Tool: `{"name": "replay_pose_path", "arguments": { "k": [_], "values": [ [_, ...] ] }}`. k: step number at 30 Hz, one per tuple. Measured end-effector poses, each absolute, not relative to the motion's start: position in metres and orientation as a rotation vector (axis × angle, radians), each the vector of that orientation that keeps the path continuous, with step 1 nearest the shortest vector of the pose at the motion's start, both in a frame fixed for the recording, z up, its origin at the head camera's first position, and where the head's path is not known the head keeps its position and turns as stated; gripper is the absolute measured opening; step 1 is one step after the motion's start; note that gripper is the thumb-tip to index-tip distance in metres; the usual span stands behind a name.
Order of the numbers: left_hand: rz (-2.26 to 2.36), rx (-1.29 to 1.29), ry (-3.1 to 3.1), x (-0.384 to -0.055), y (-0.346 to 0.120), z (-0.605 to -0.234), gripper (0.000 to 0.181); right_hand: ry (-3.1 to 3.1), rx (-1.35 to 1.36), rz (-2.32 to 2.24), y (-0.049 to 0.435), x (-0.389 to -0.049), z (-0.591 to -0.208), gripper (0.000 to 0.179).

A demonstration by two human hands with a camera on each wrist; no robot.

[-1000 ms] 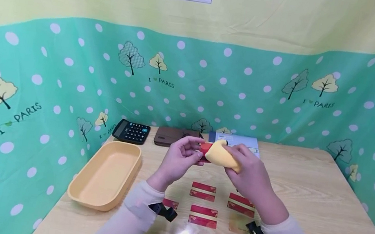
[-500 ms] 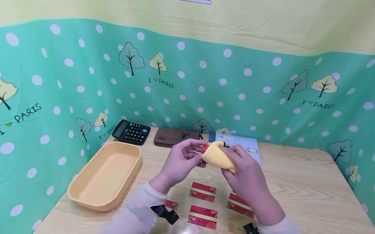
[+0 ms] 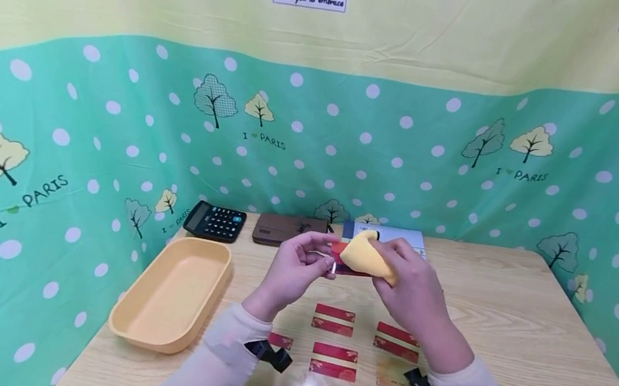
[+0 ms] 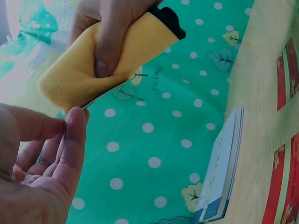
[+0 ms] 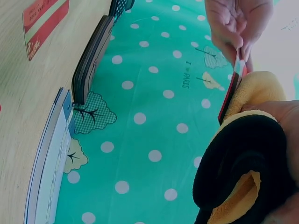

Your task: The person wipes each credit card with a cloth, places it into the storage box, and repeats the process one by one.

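My left hand (image 3: 293, 272) pinches the edge of a thin red card (image 3: 338, 248) between thumb and fingers, above the table. My right hand (image 3: 415, 296) grips a folded yellow cloth (image 3: 363, 256) with black trim, pressed against the card and covering most of it. In the left wrist view, the right thumb digs into the cloth (image 4: 70, 74), and the left fingertips meet at the card's corner. From the right wrist, the card (image 5: 231, 95) shows nearly edge-on beside the cloth's rolled black border (image 5: 233, 154).
Several red and gold cards (image 3: 334, 361) lie in rows on the wooden table (image 3: 511, 309). At left stands a peach plastic tray (image 3: 172, 293). Along the back are a black calculator (image 3: 216, 222), a brown wallet (image 3: 272, 229) and a pale blue box or book (image 3: 409, 238).
The cloth in my right hand slides left along the card, then back right, baring more of the card's red end. My left hand keeps its pinch. The head view tilts up slightly.
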State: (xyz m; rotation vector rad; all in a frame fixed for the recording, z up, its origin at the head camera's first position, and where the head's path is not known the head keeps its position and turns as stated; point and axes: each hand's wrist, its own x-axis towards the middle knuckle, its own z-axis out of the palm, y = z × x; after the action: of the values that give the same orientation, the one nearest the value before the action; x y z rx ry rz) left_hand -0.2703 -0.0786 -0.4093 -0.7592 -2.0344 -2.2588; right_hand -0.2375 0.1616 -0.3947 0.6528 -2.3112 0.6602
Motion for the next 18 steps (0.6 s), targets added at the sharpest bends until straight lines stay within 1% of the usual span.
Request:
{"name": "replay_pose_path", "arguments": {
  "k": [5,13,18],
  "values": [
    [-2.270,-0.734,-1.958,-0.273,-0.082,-0.408,0.035,-2.342,0.711,0.658,0.160,-0.239,-0.397,0.057],
    [-2.271,-0.718,-2.013,-0.272,-0.085,-0.405,0.035,-2.320,0.633,0.685,0.169,-0.240,-0.394,0.059],
    [-2.279,-0.718,-2.027,-0.270,-0.081,-0.407,0.035,-2.298,0.663,0.674,0.166,-0.239,-0.395,0.060]
  ]
}}
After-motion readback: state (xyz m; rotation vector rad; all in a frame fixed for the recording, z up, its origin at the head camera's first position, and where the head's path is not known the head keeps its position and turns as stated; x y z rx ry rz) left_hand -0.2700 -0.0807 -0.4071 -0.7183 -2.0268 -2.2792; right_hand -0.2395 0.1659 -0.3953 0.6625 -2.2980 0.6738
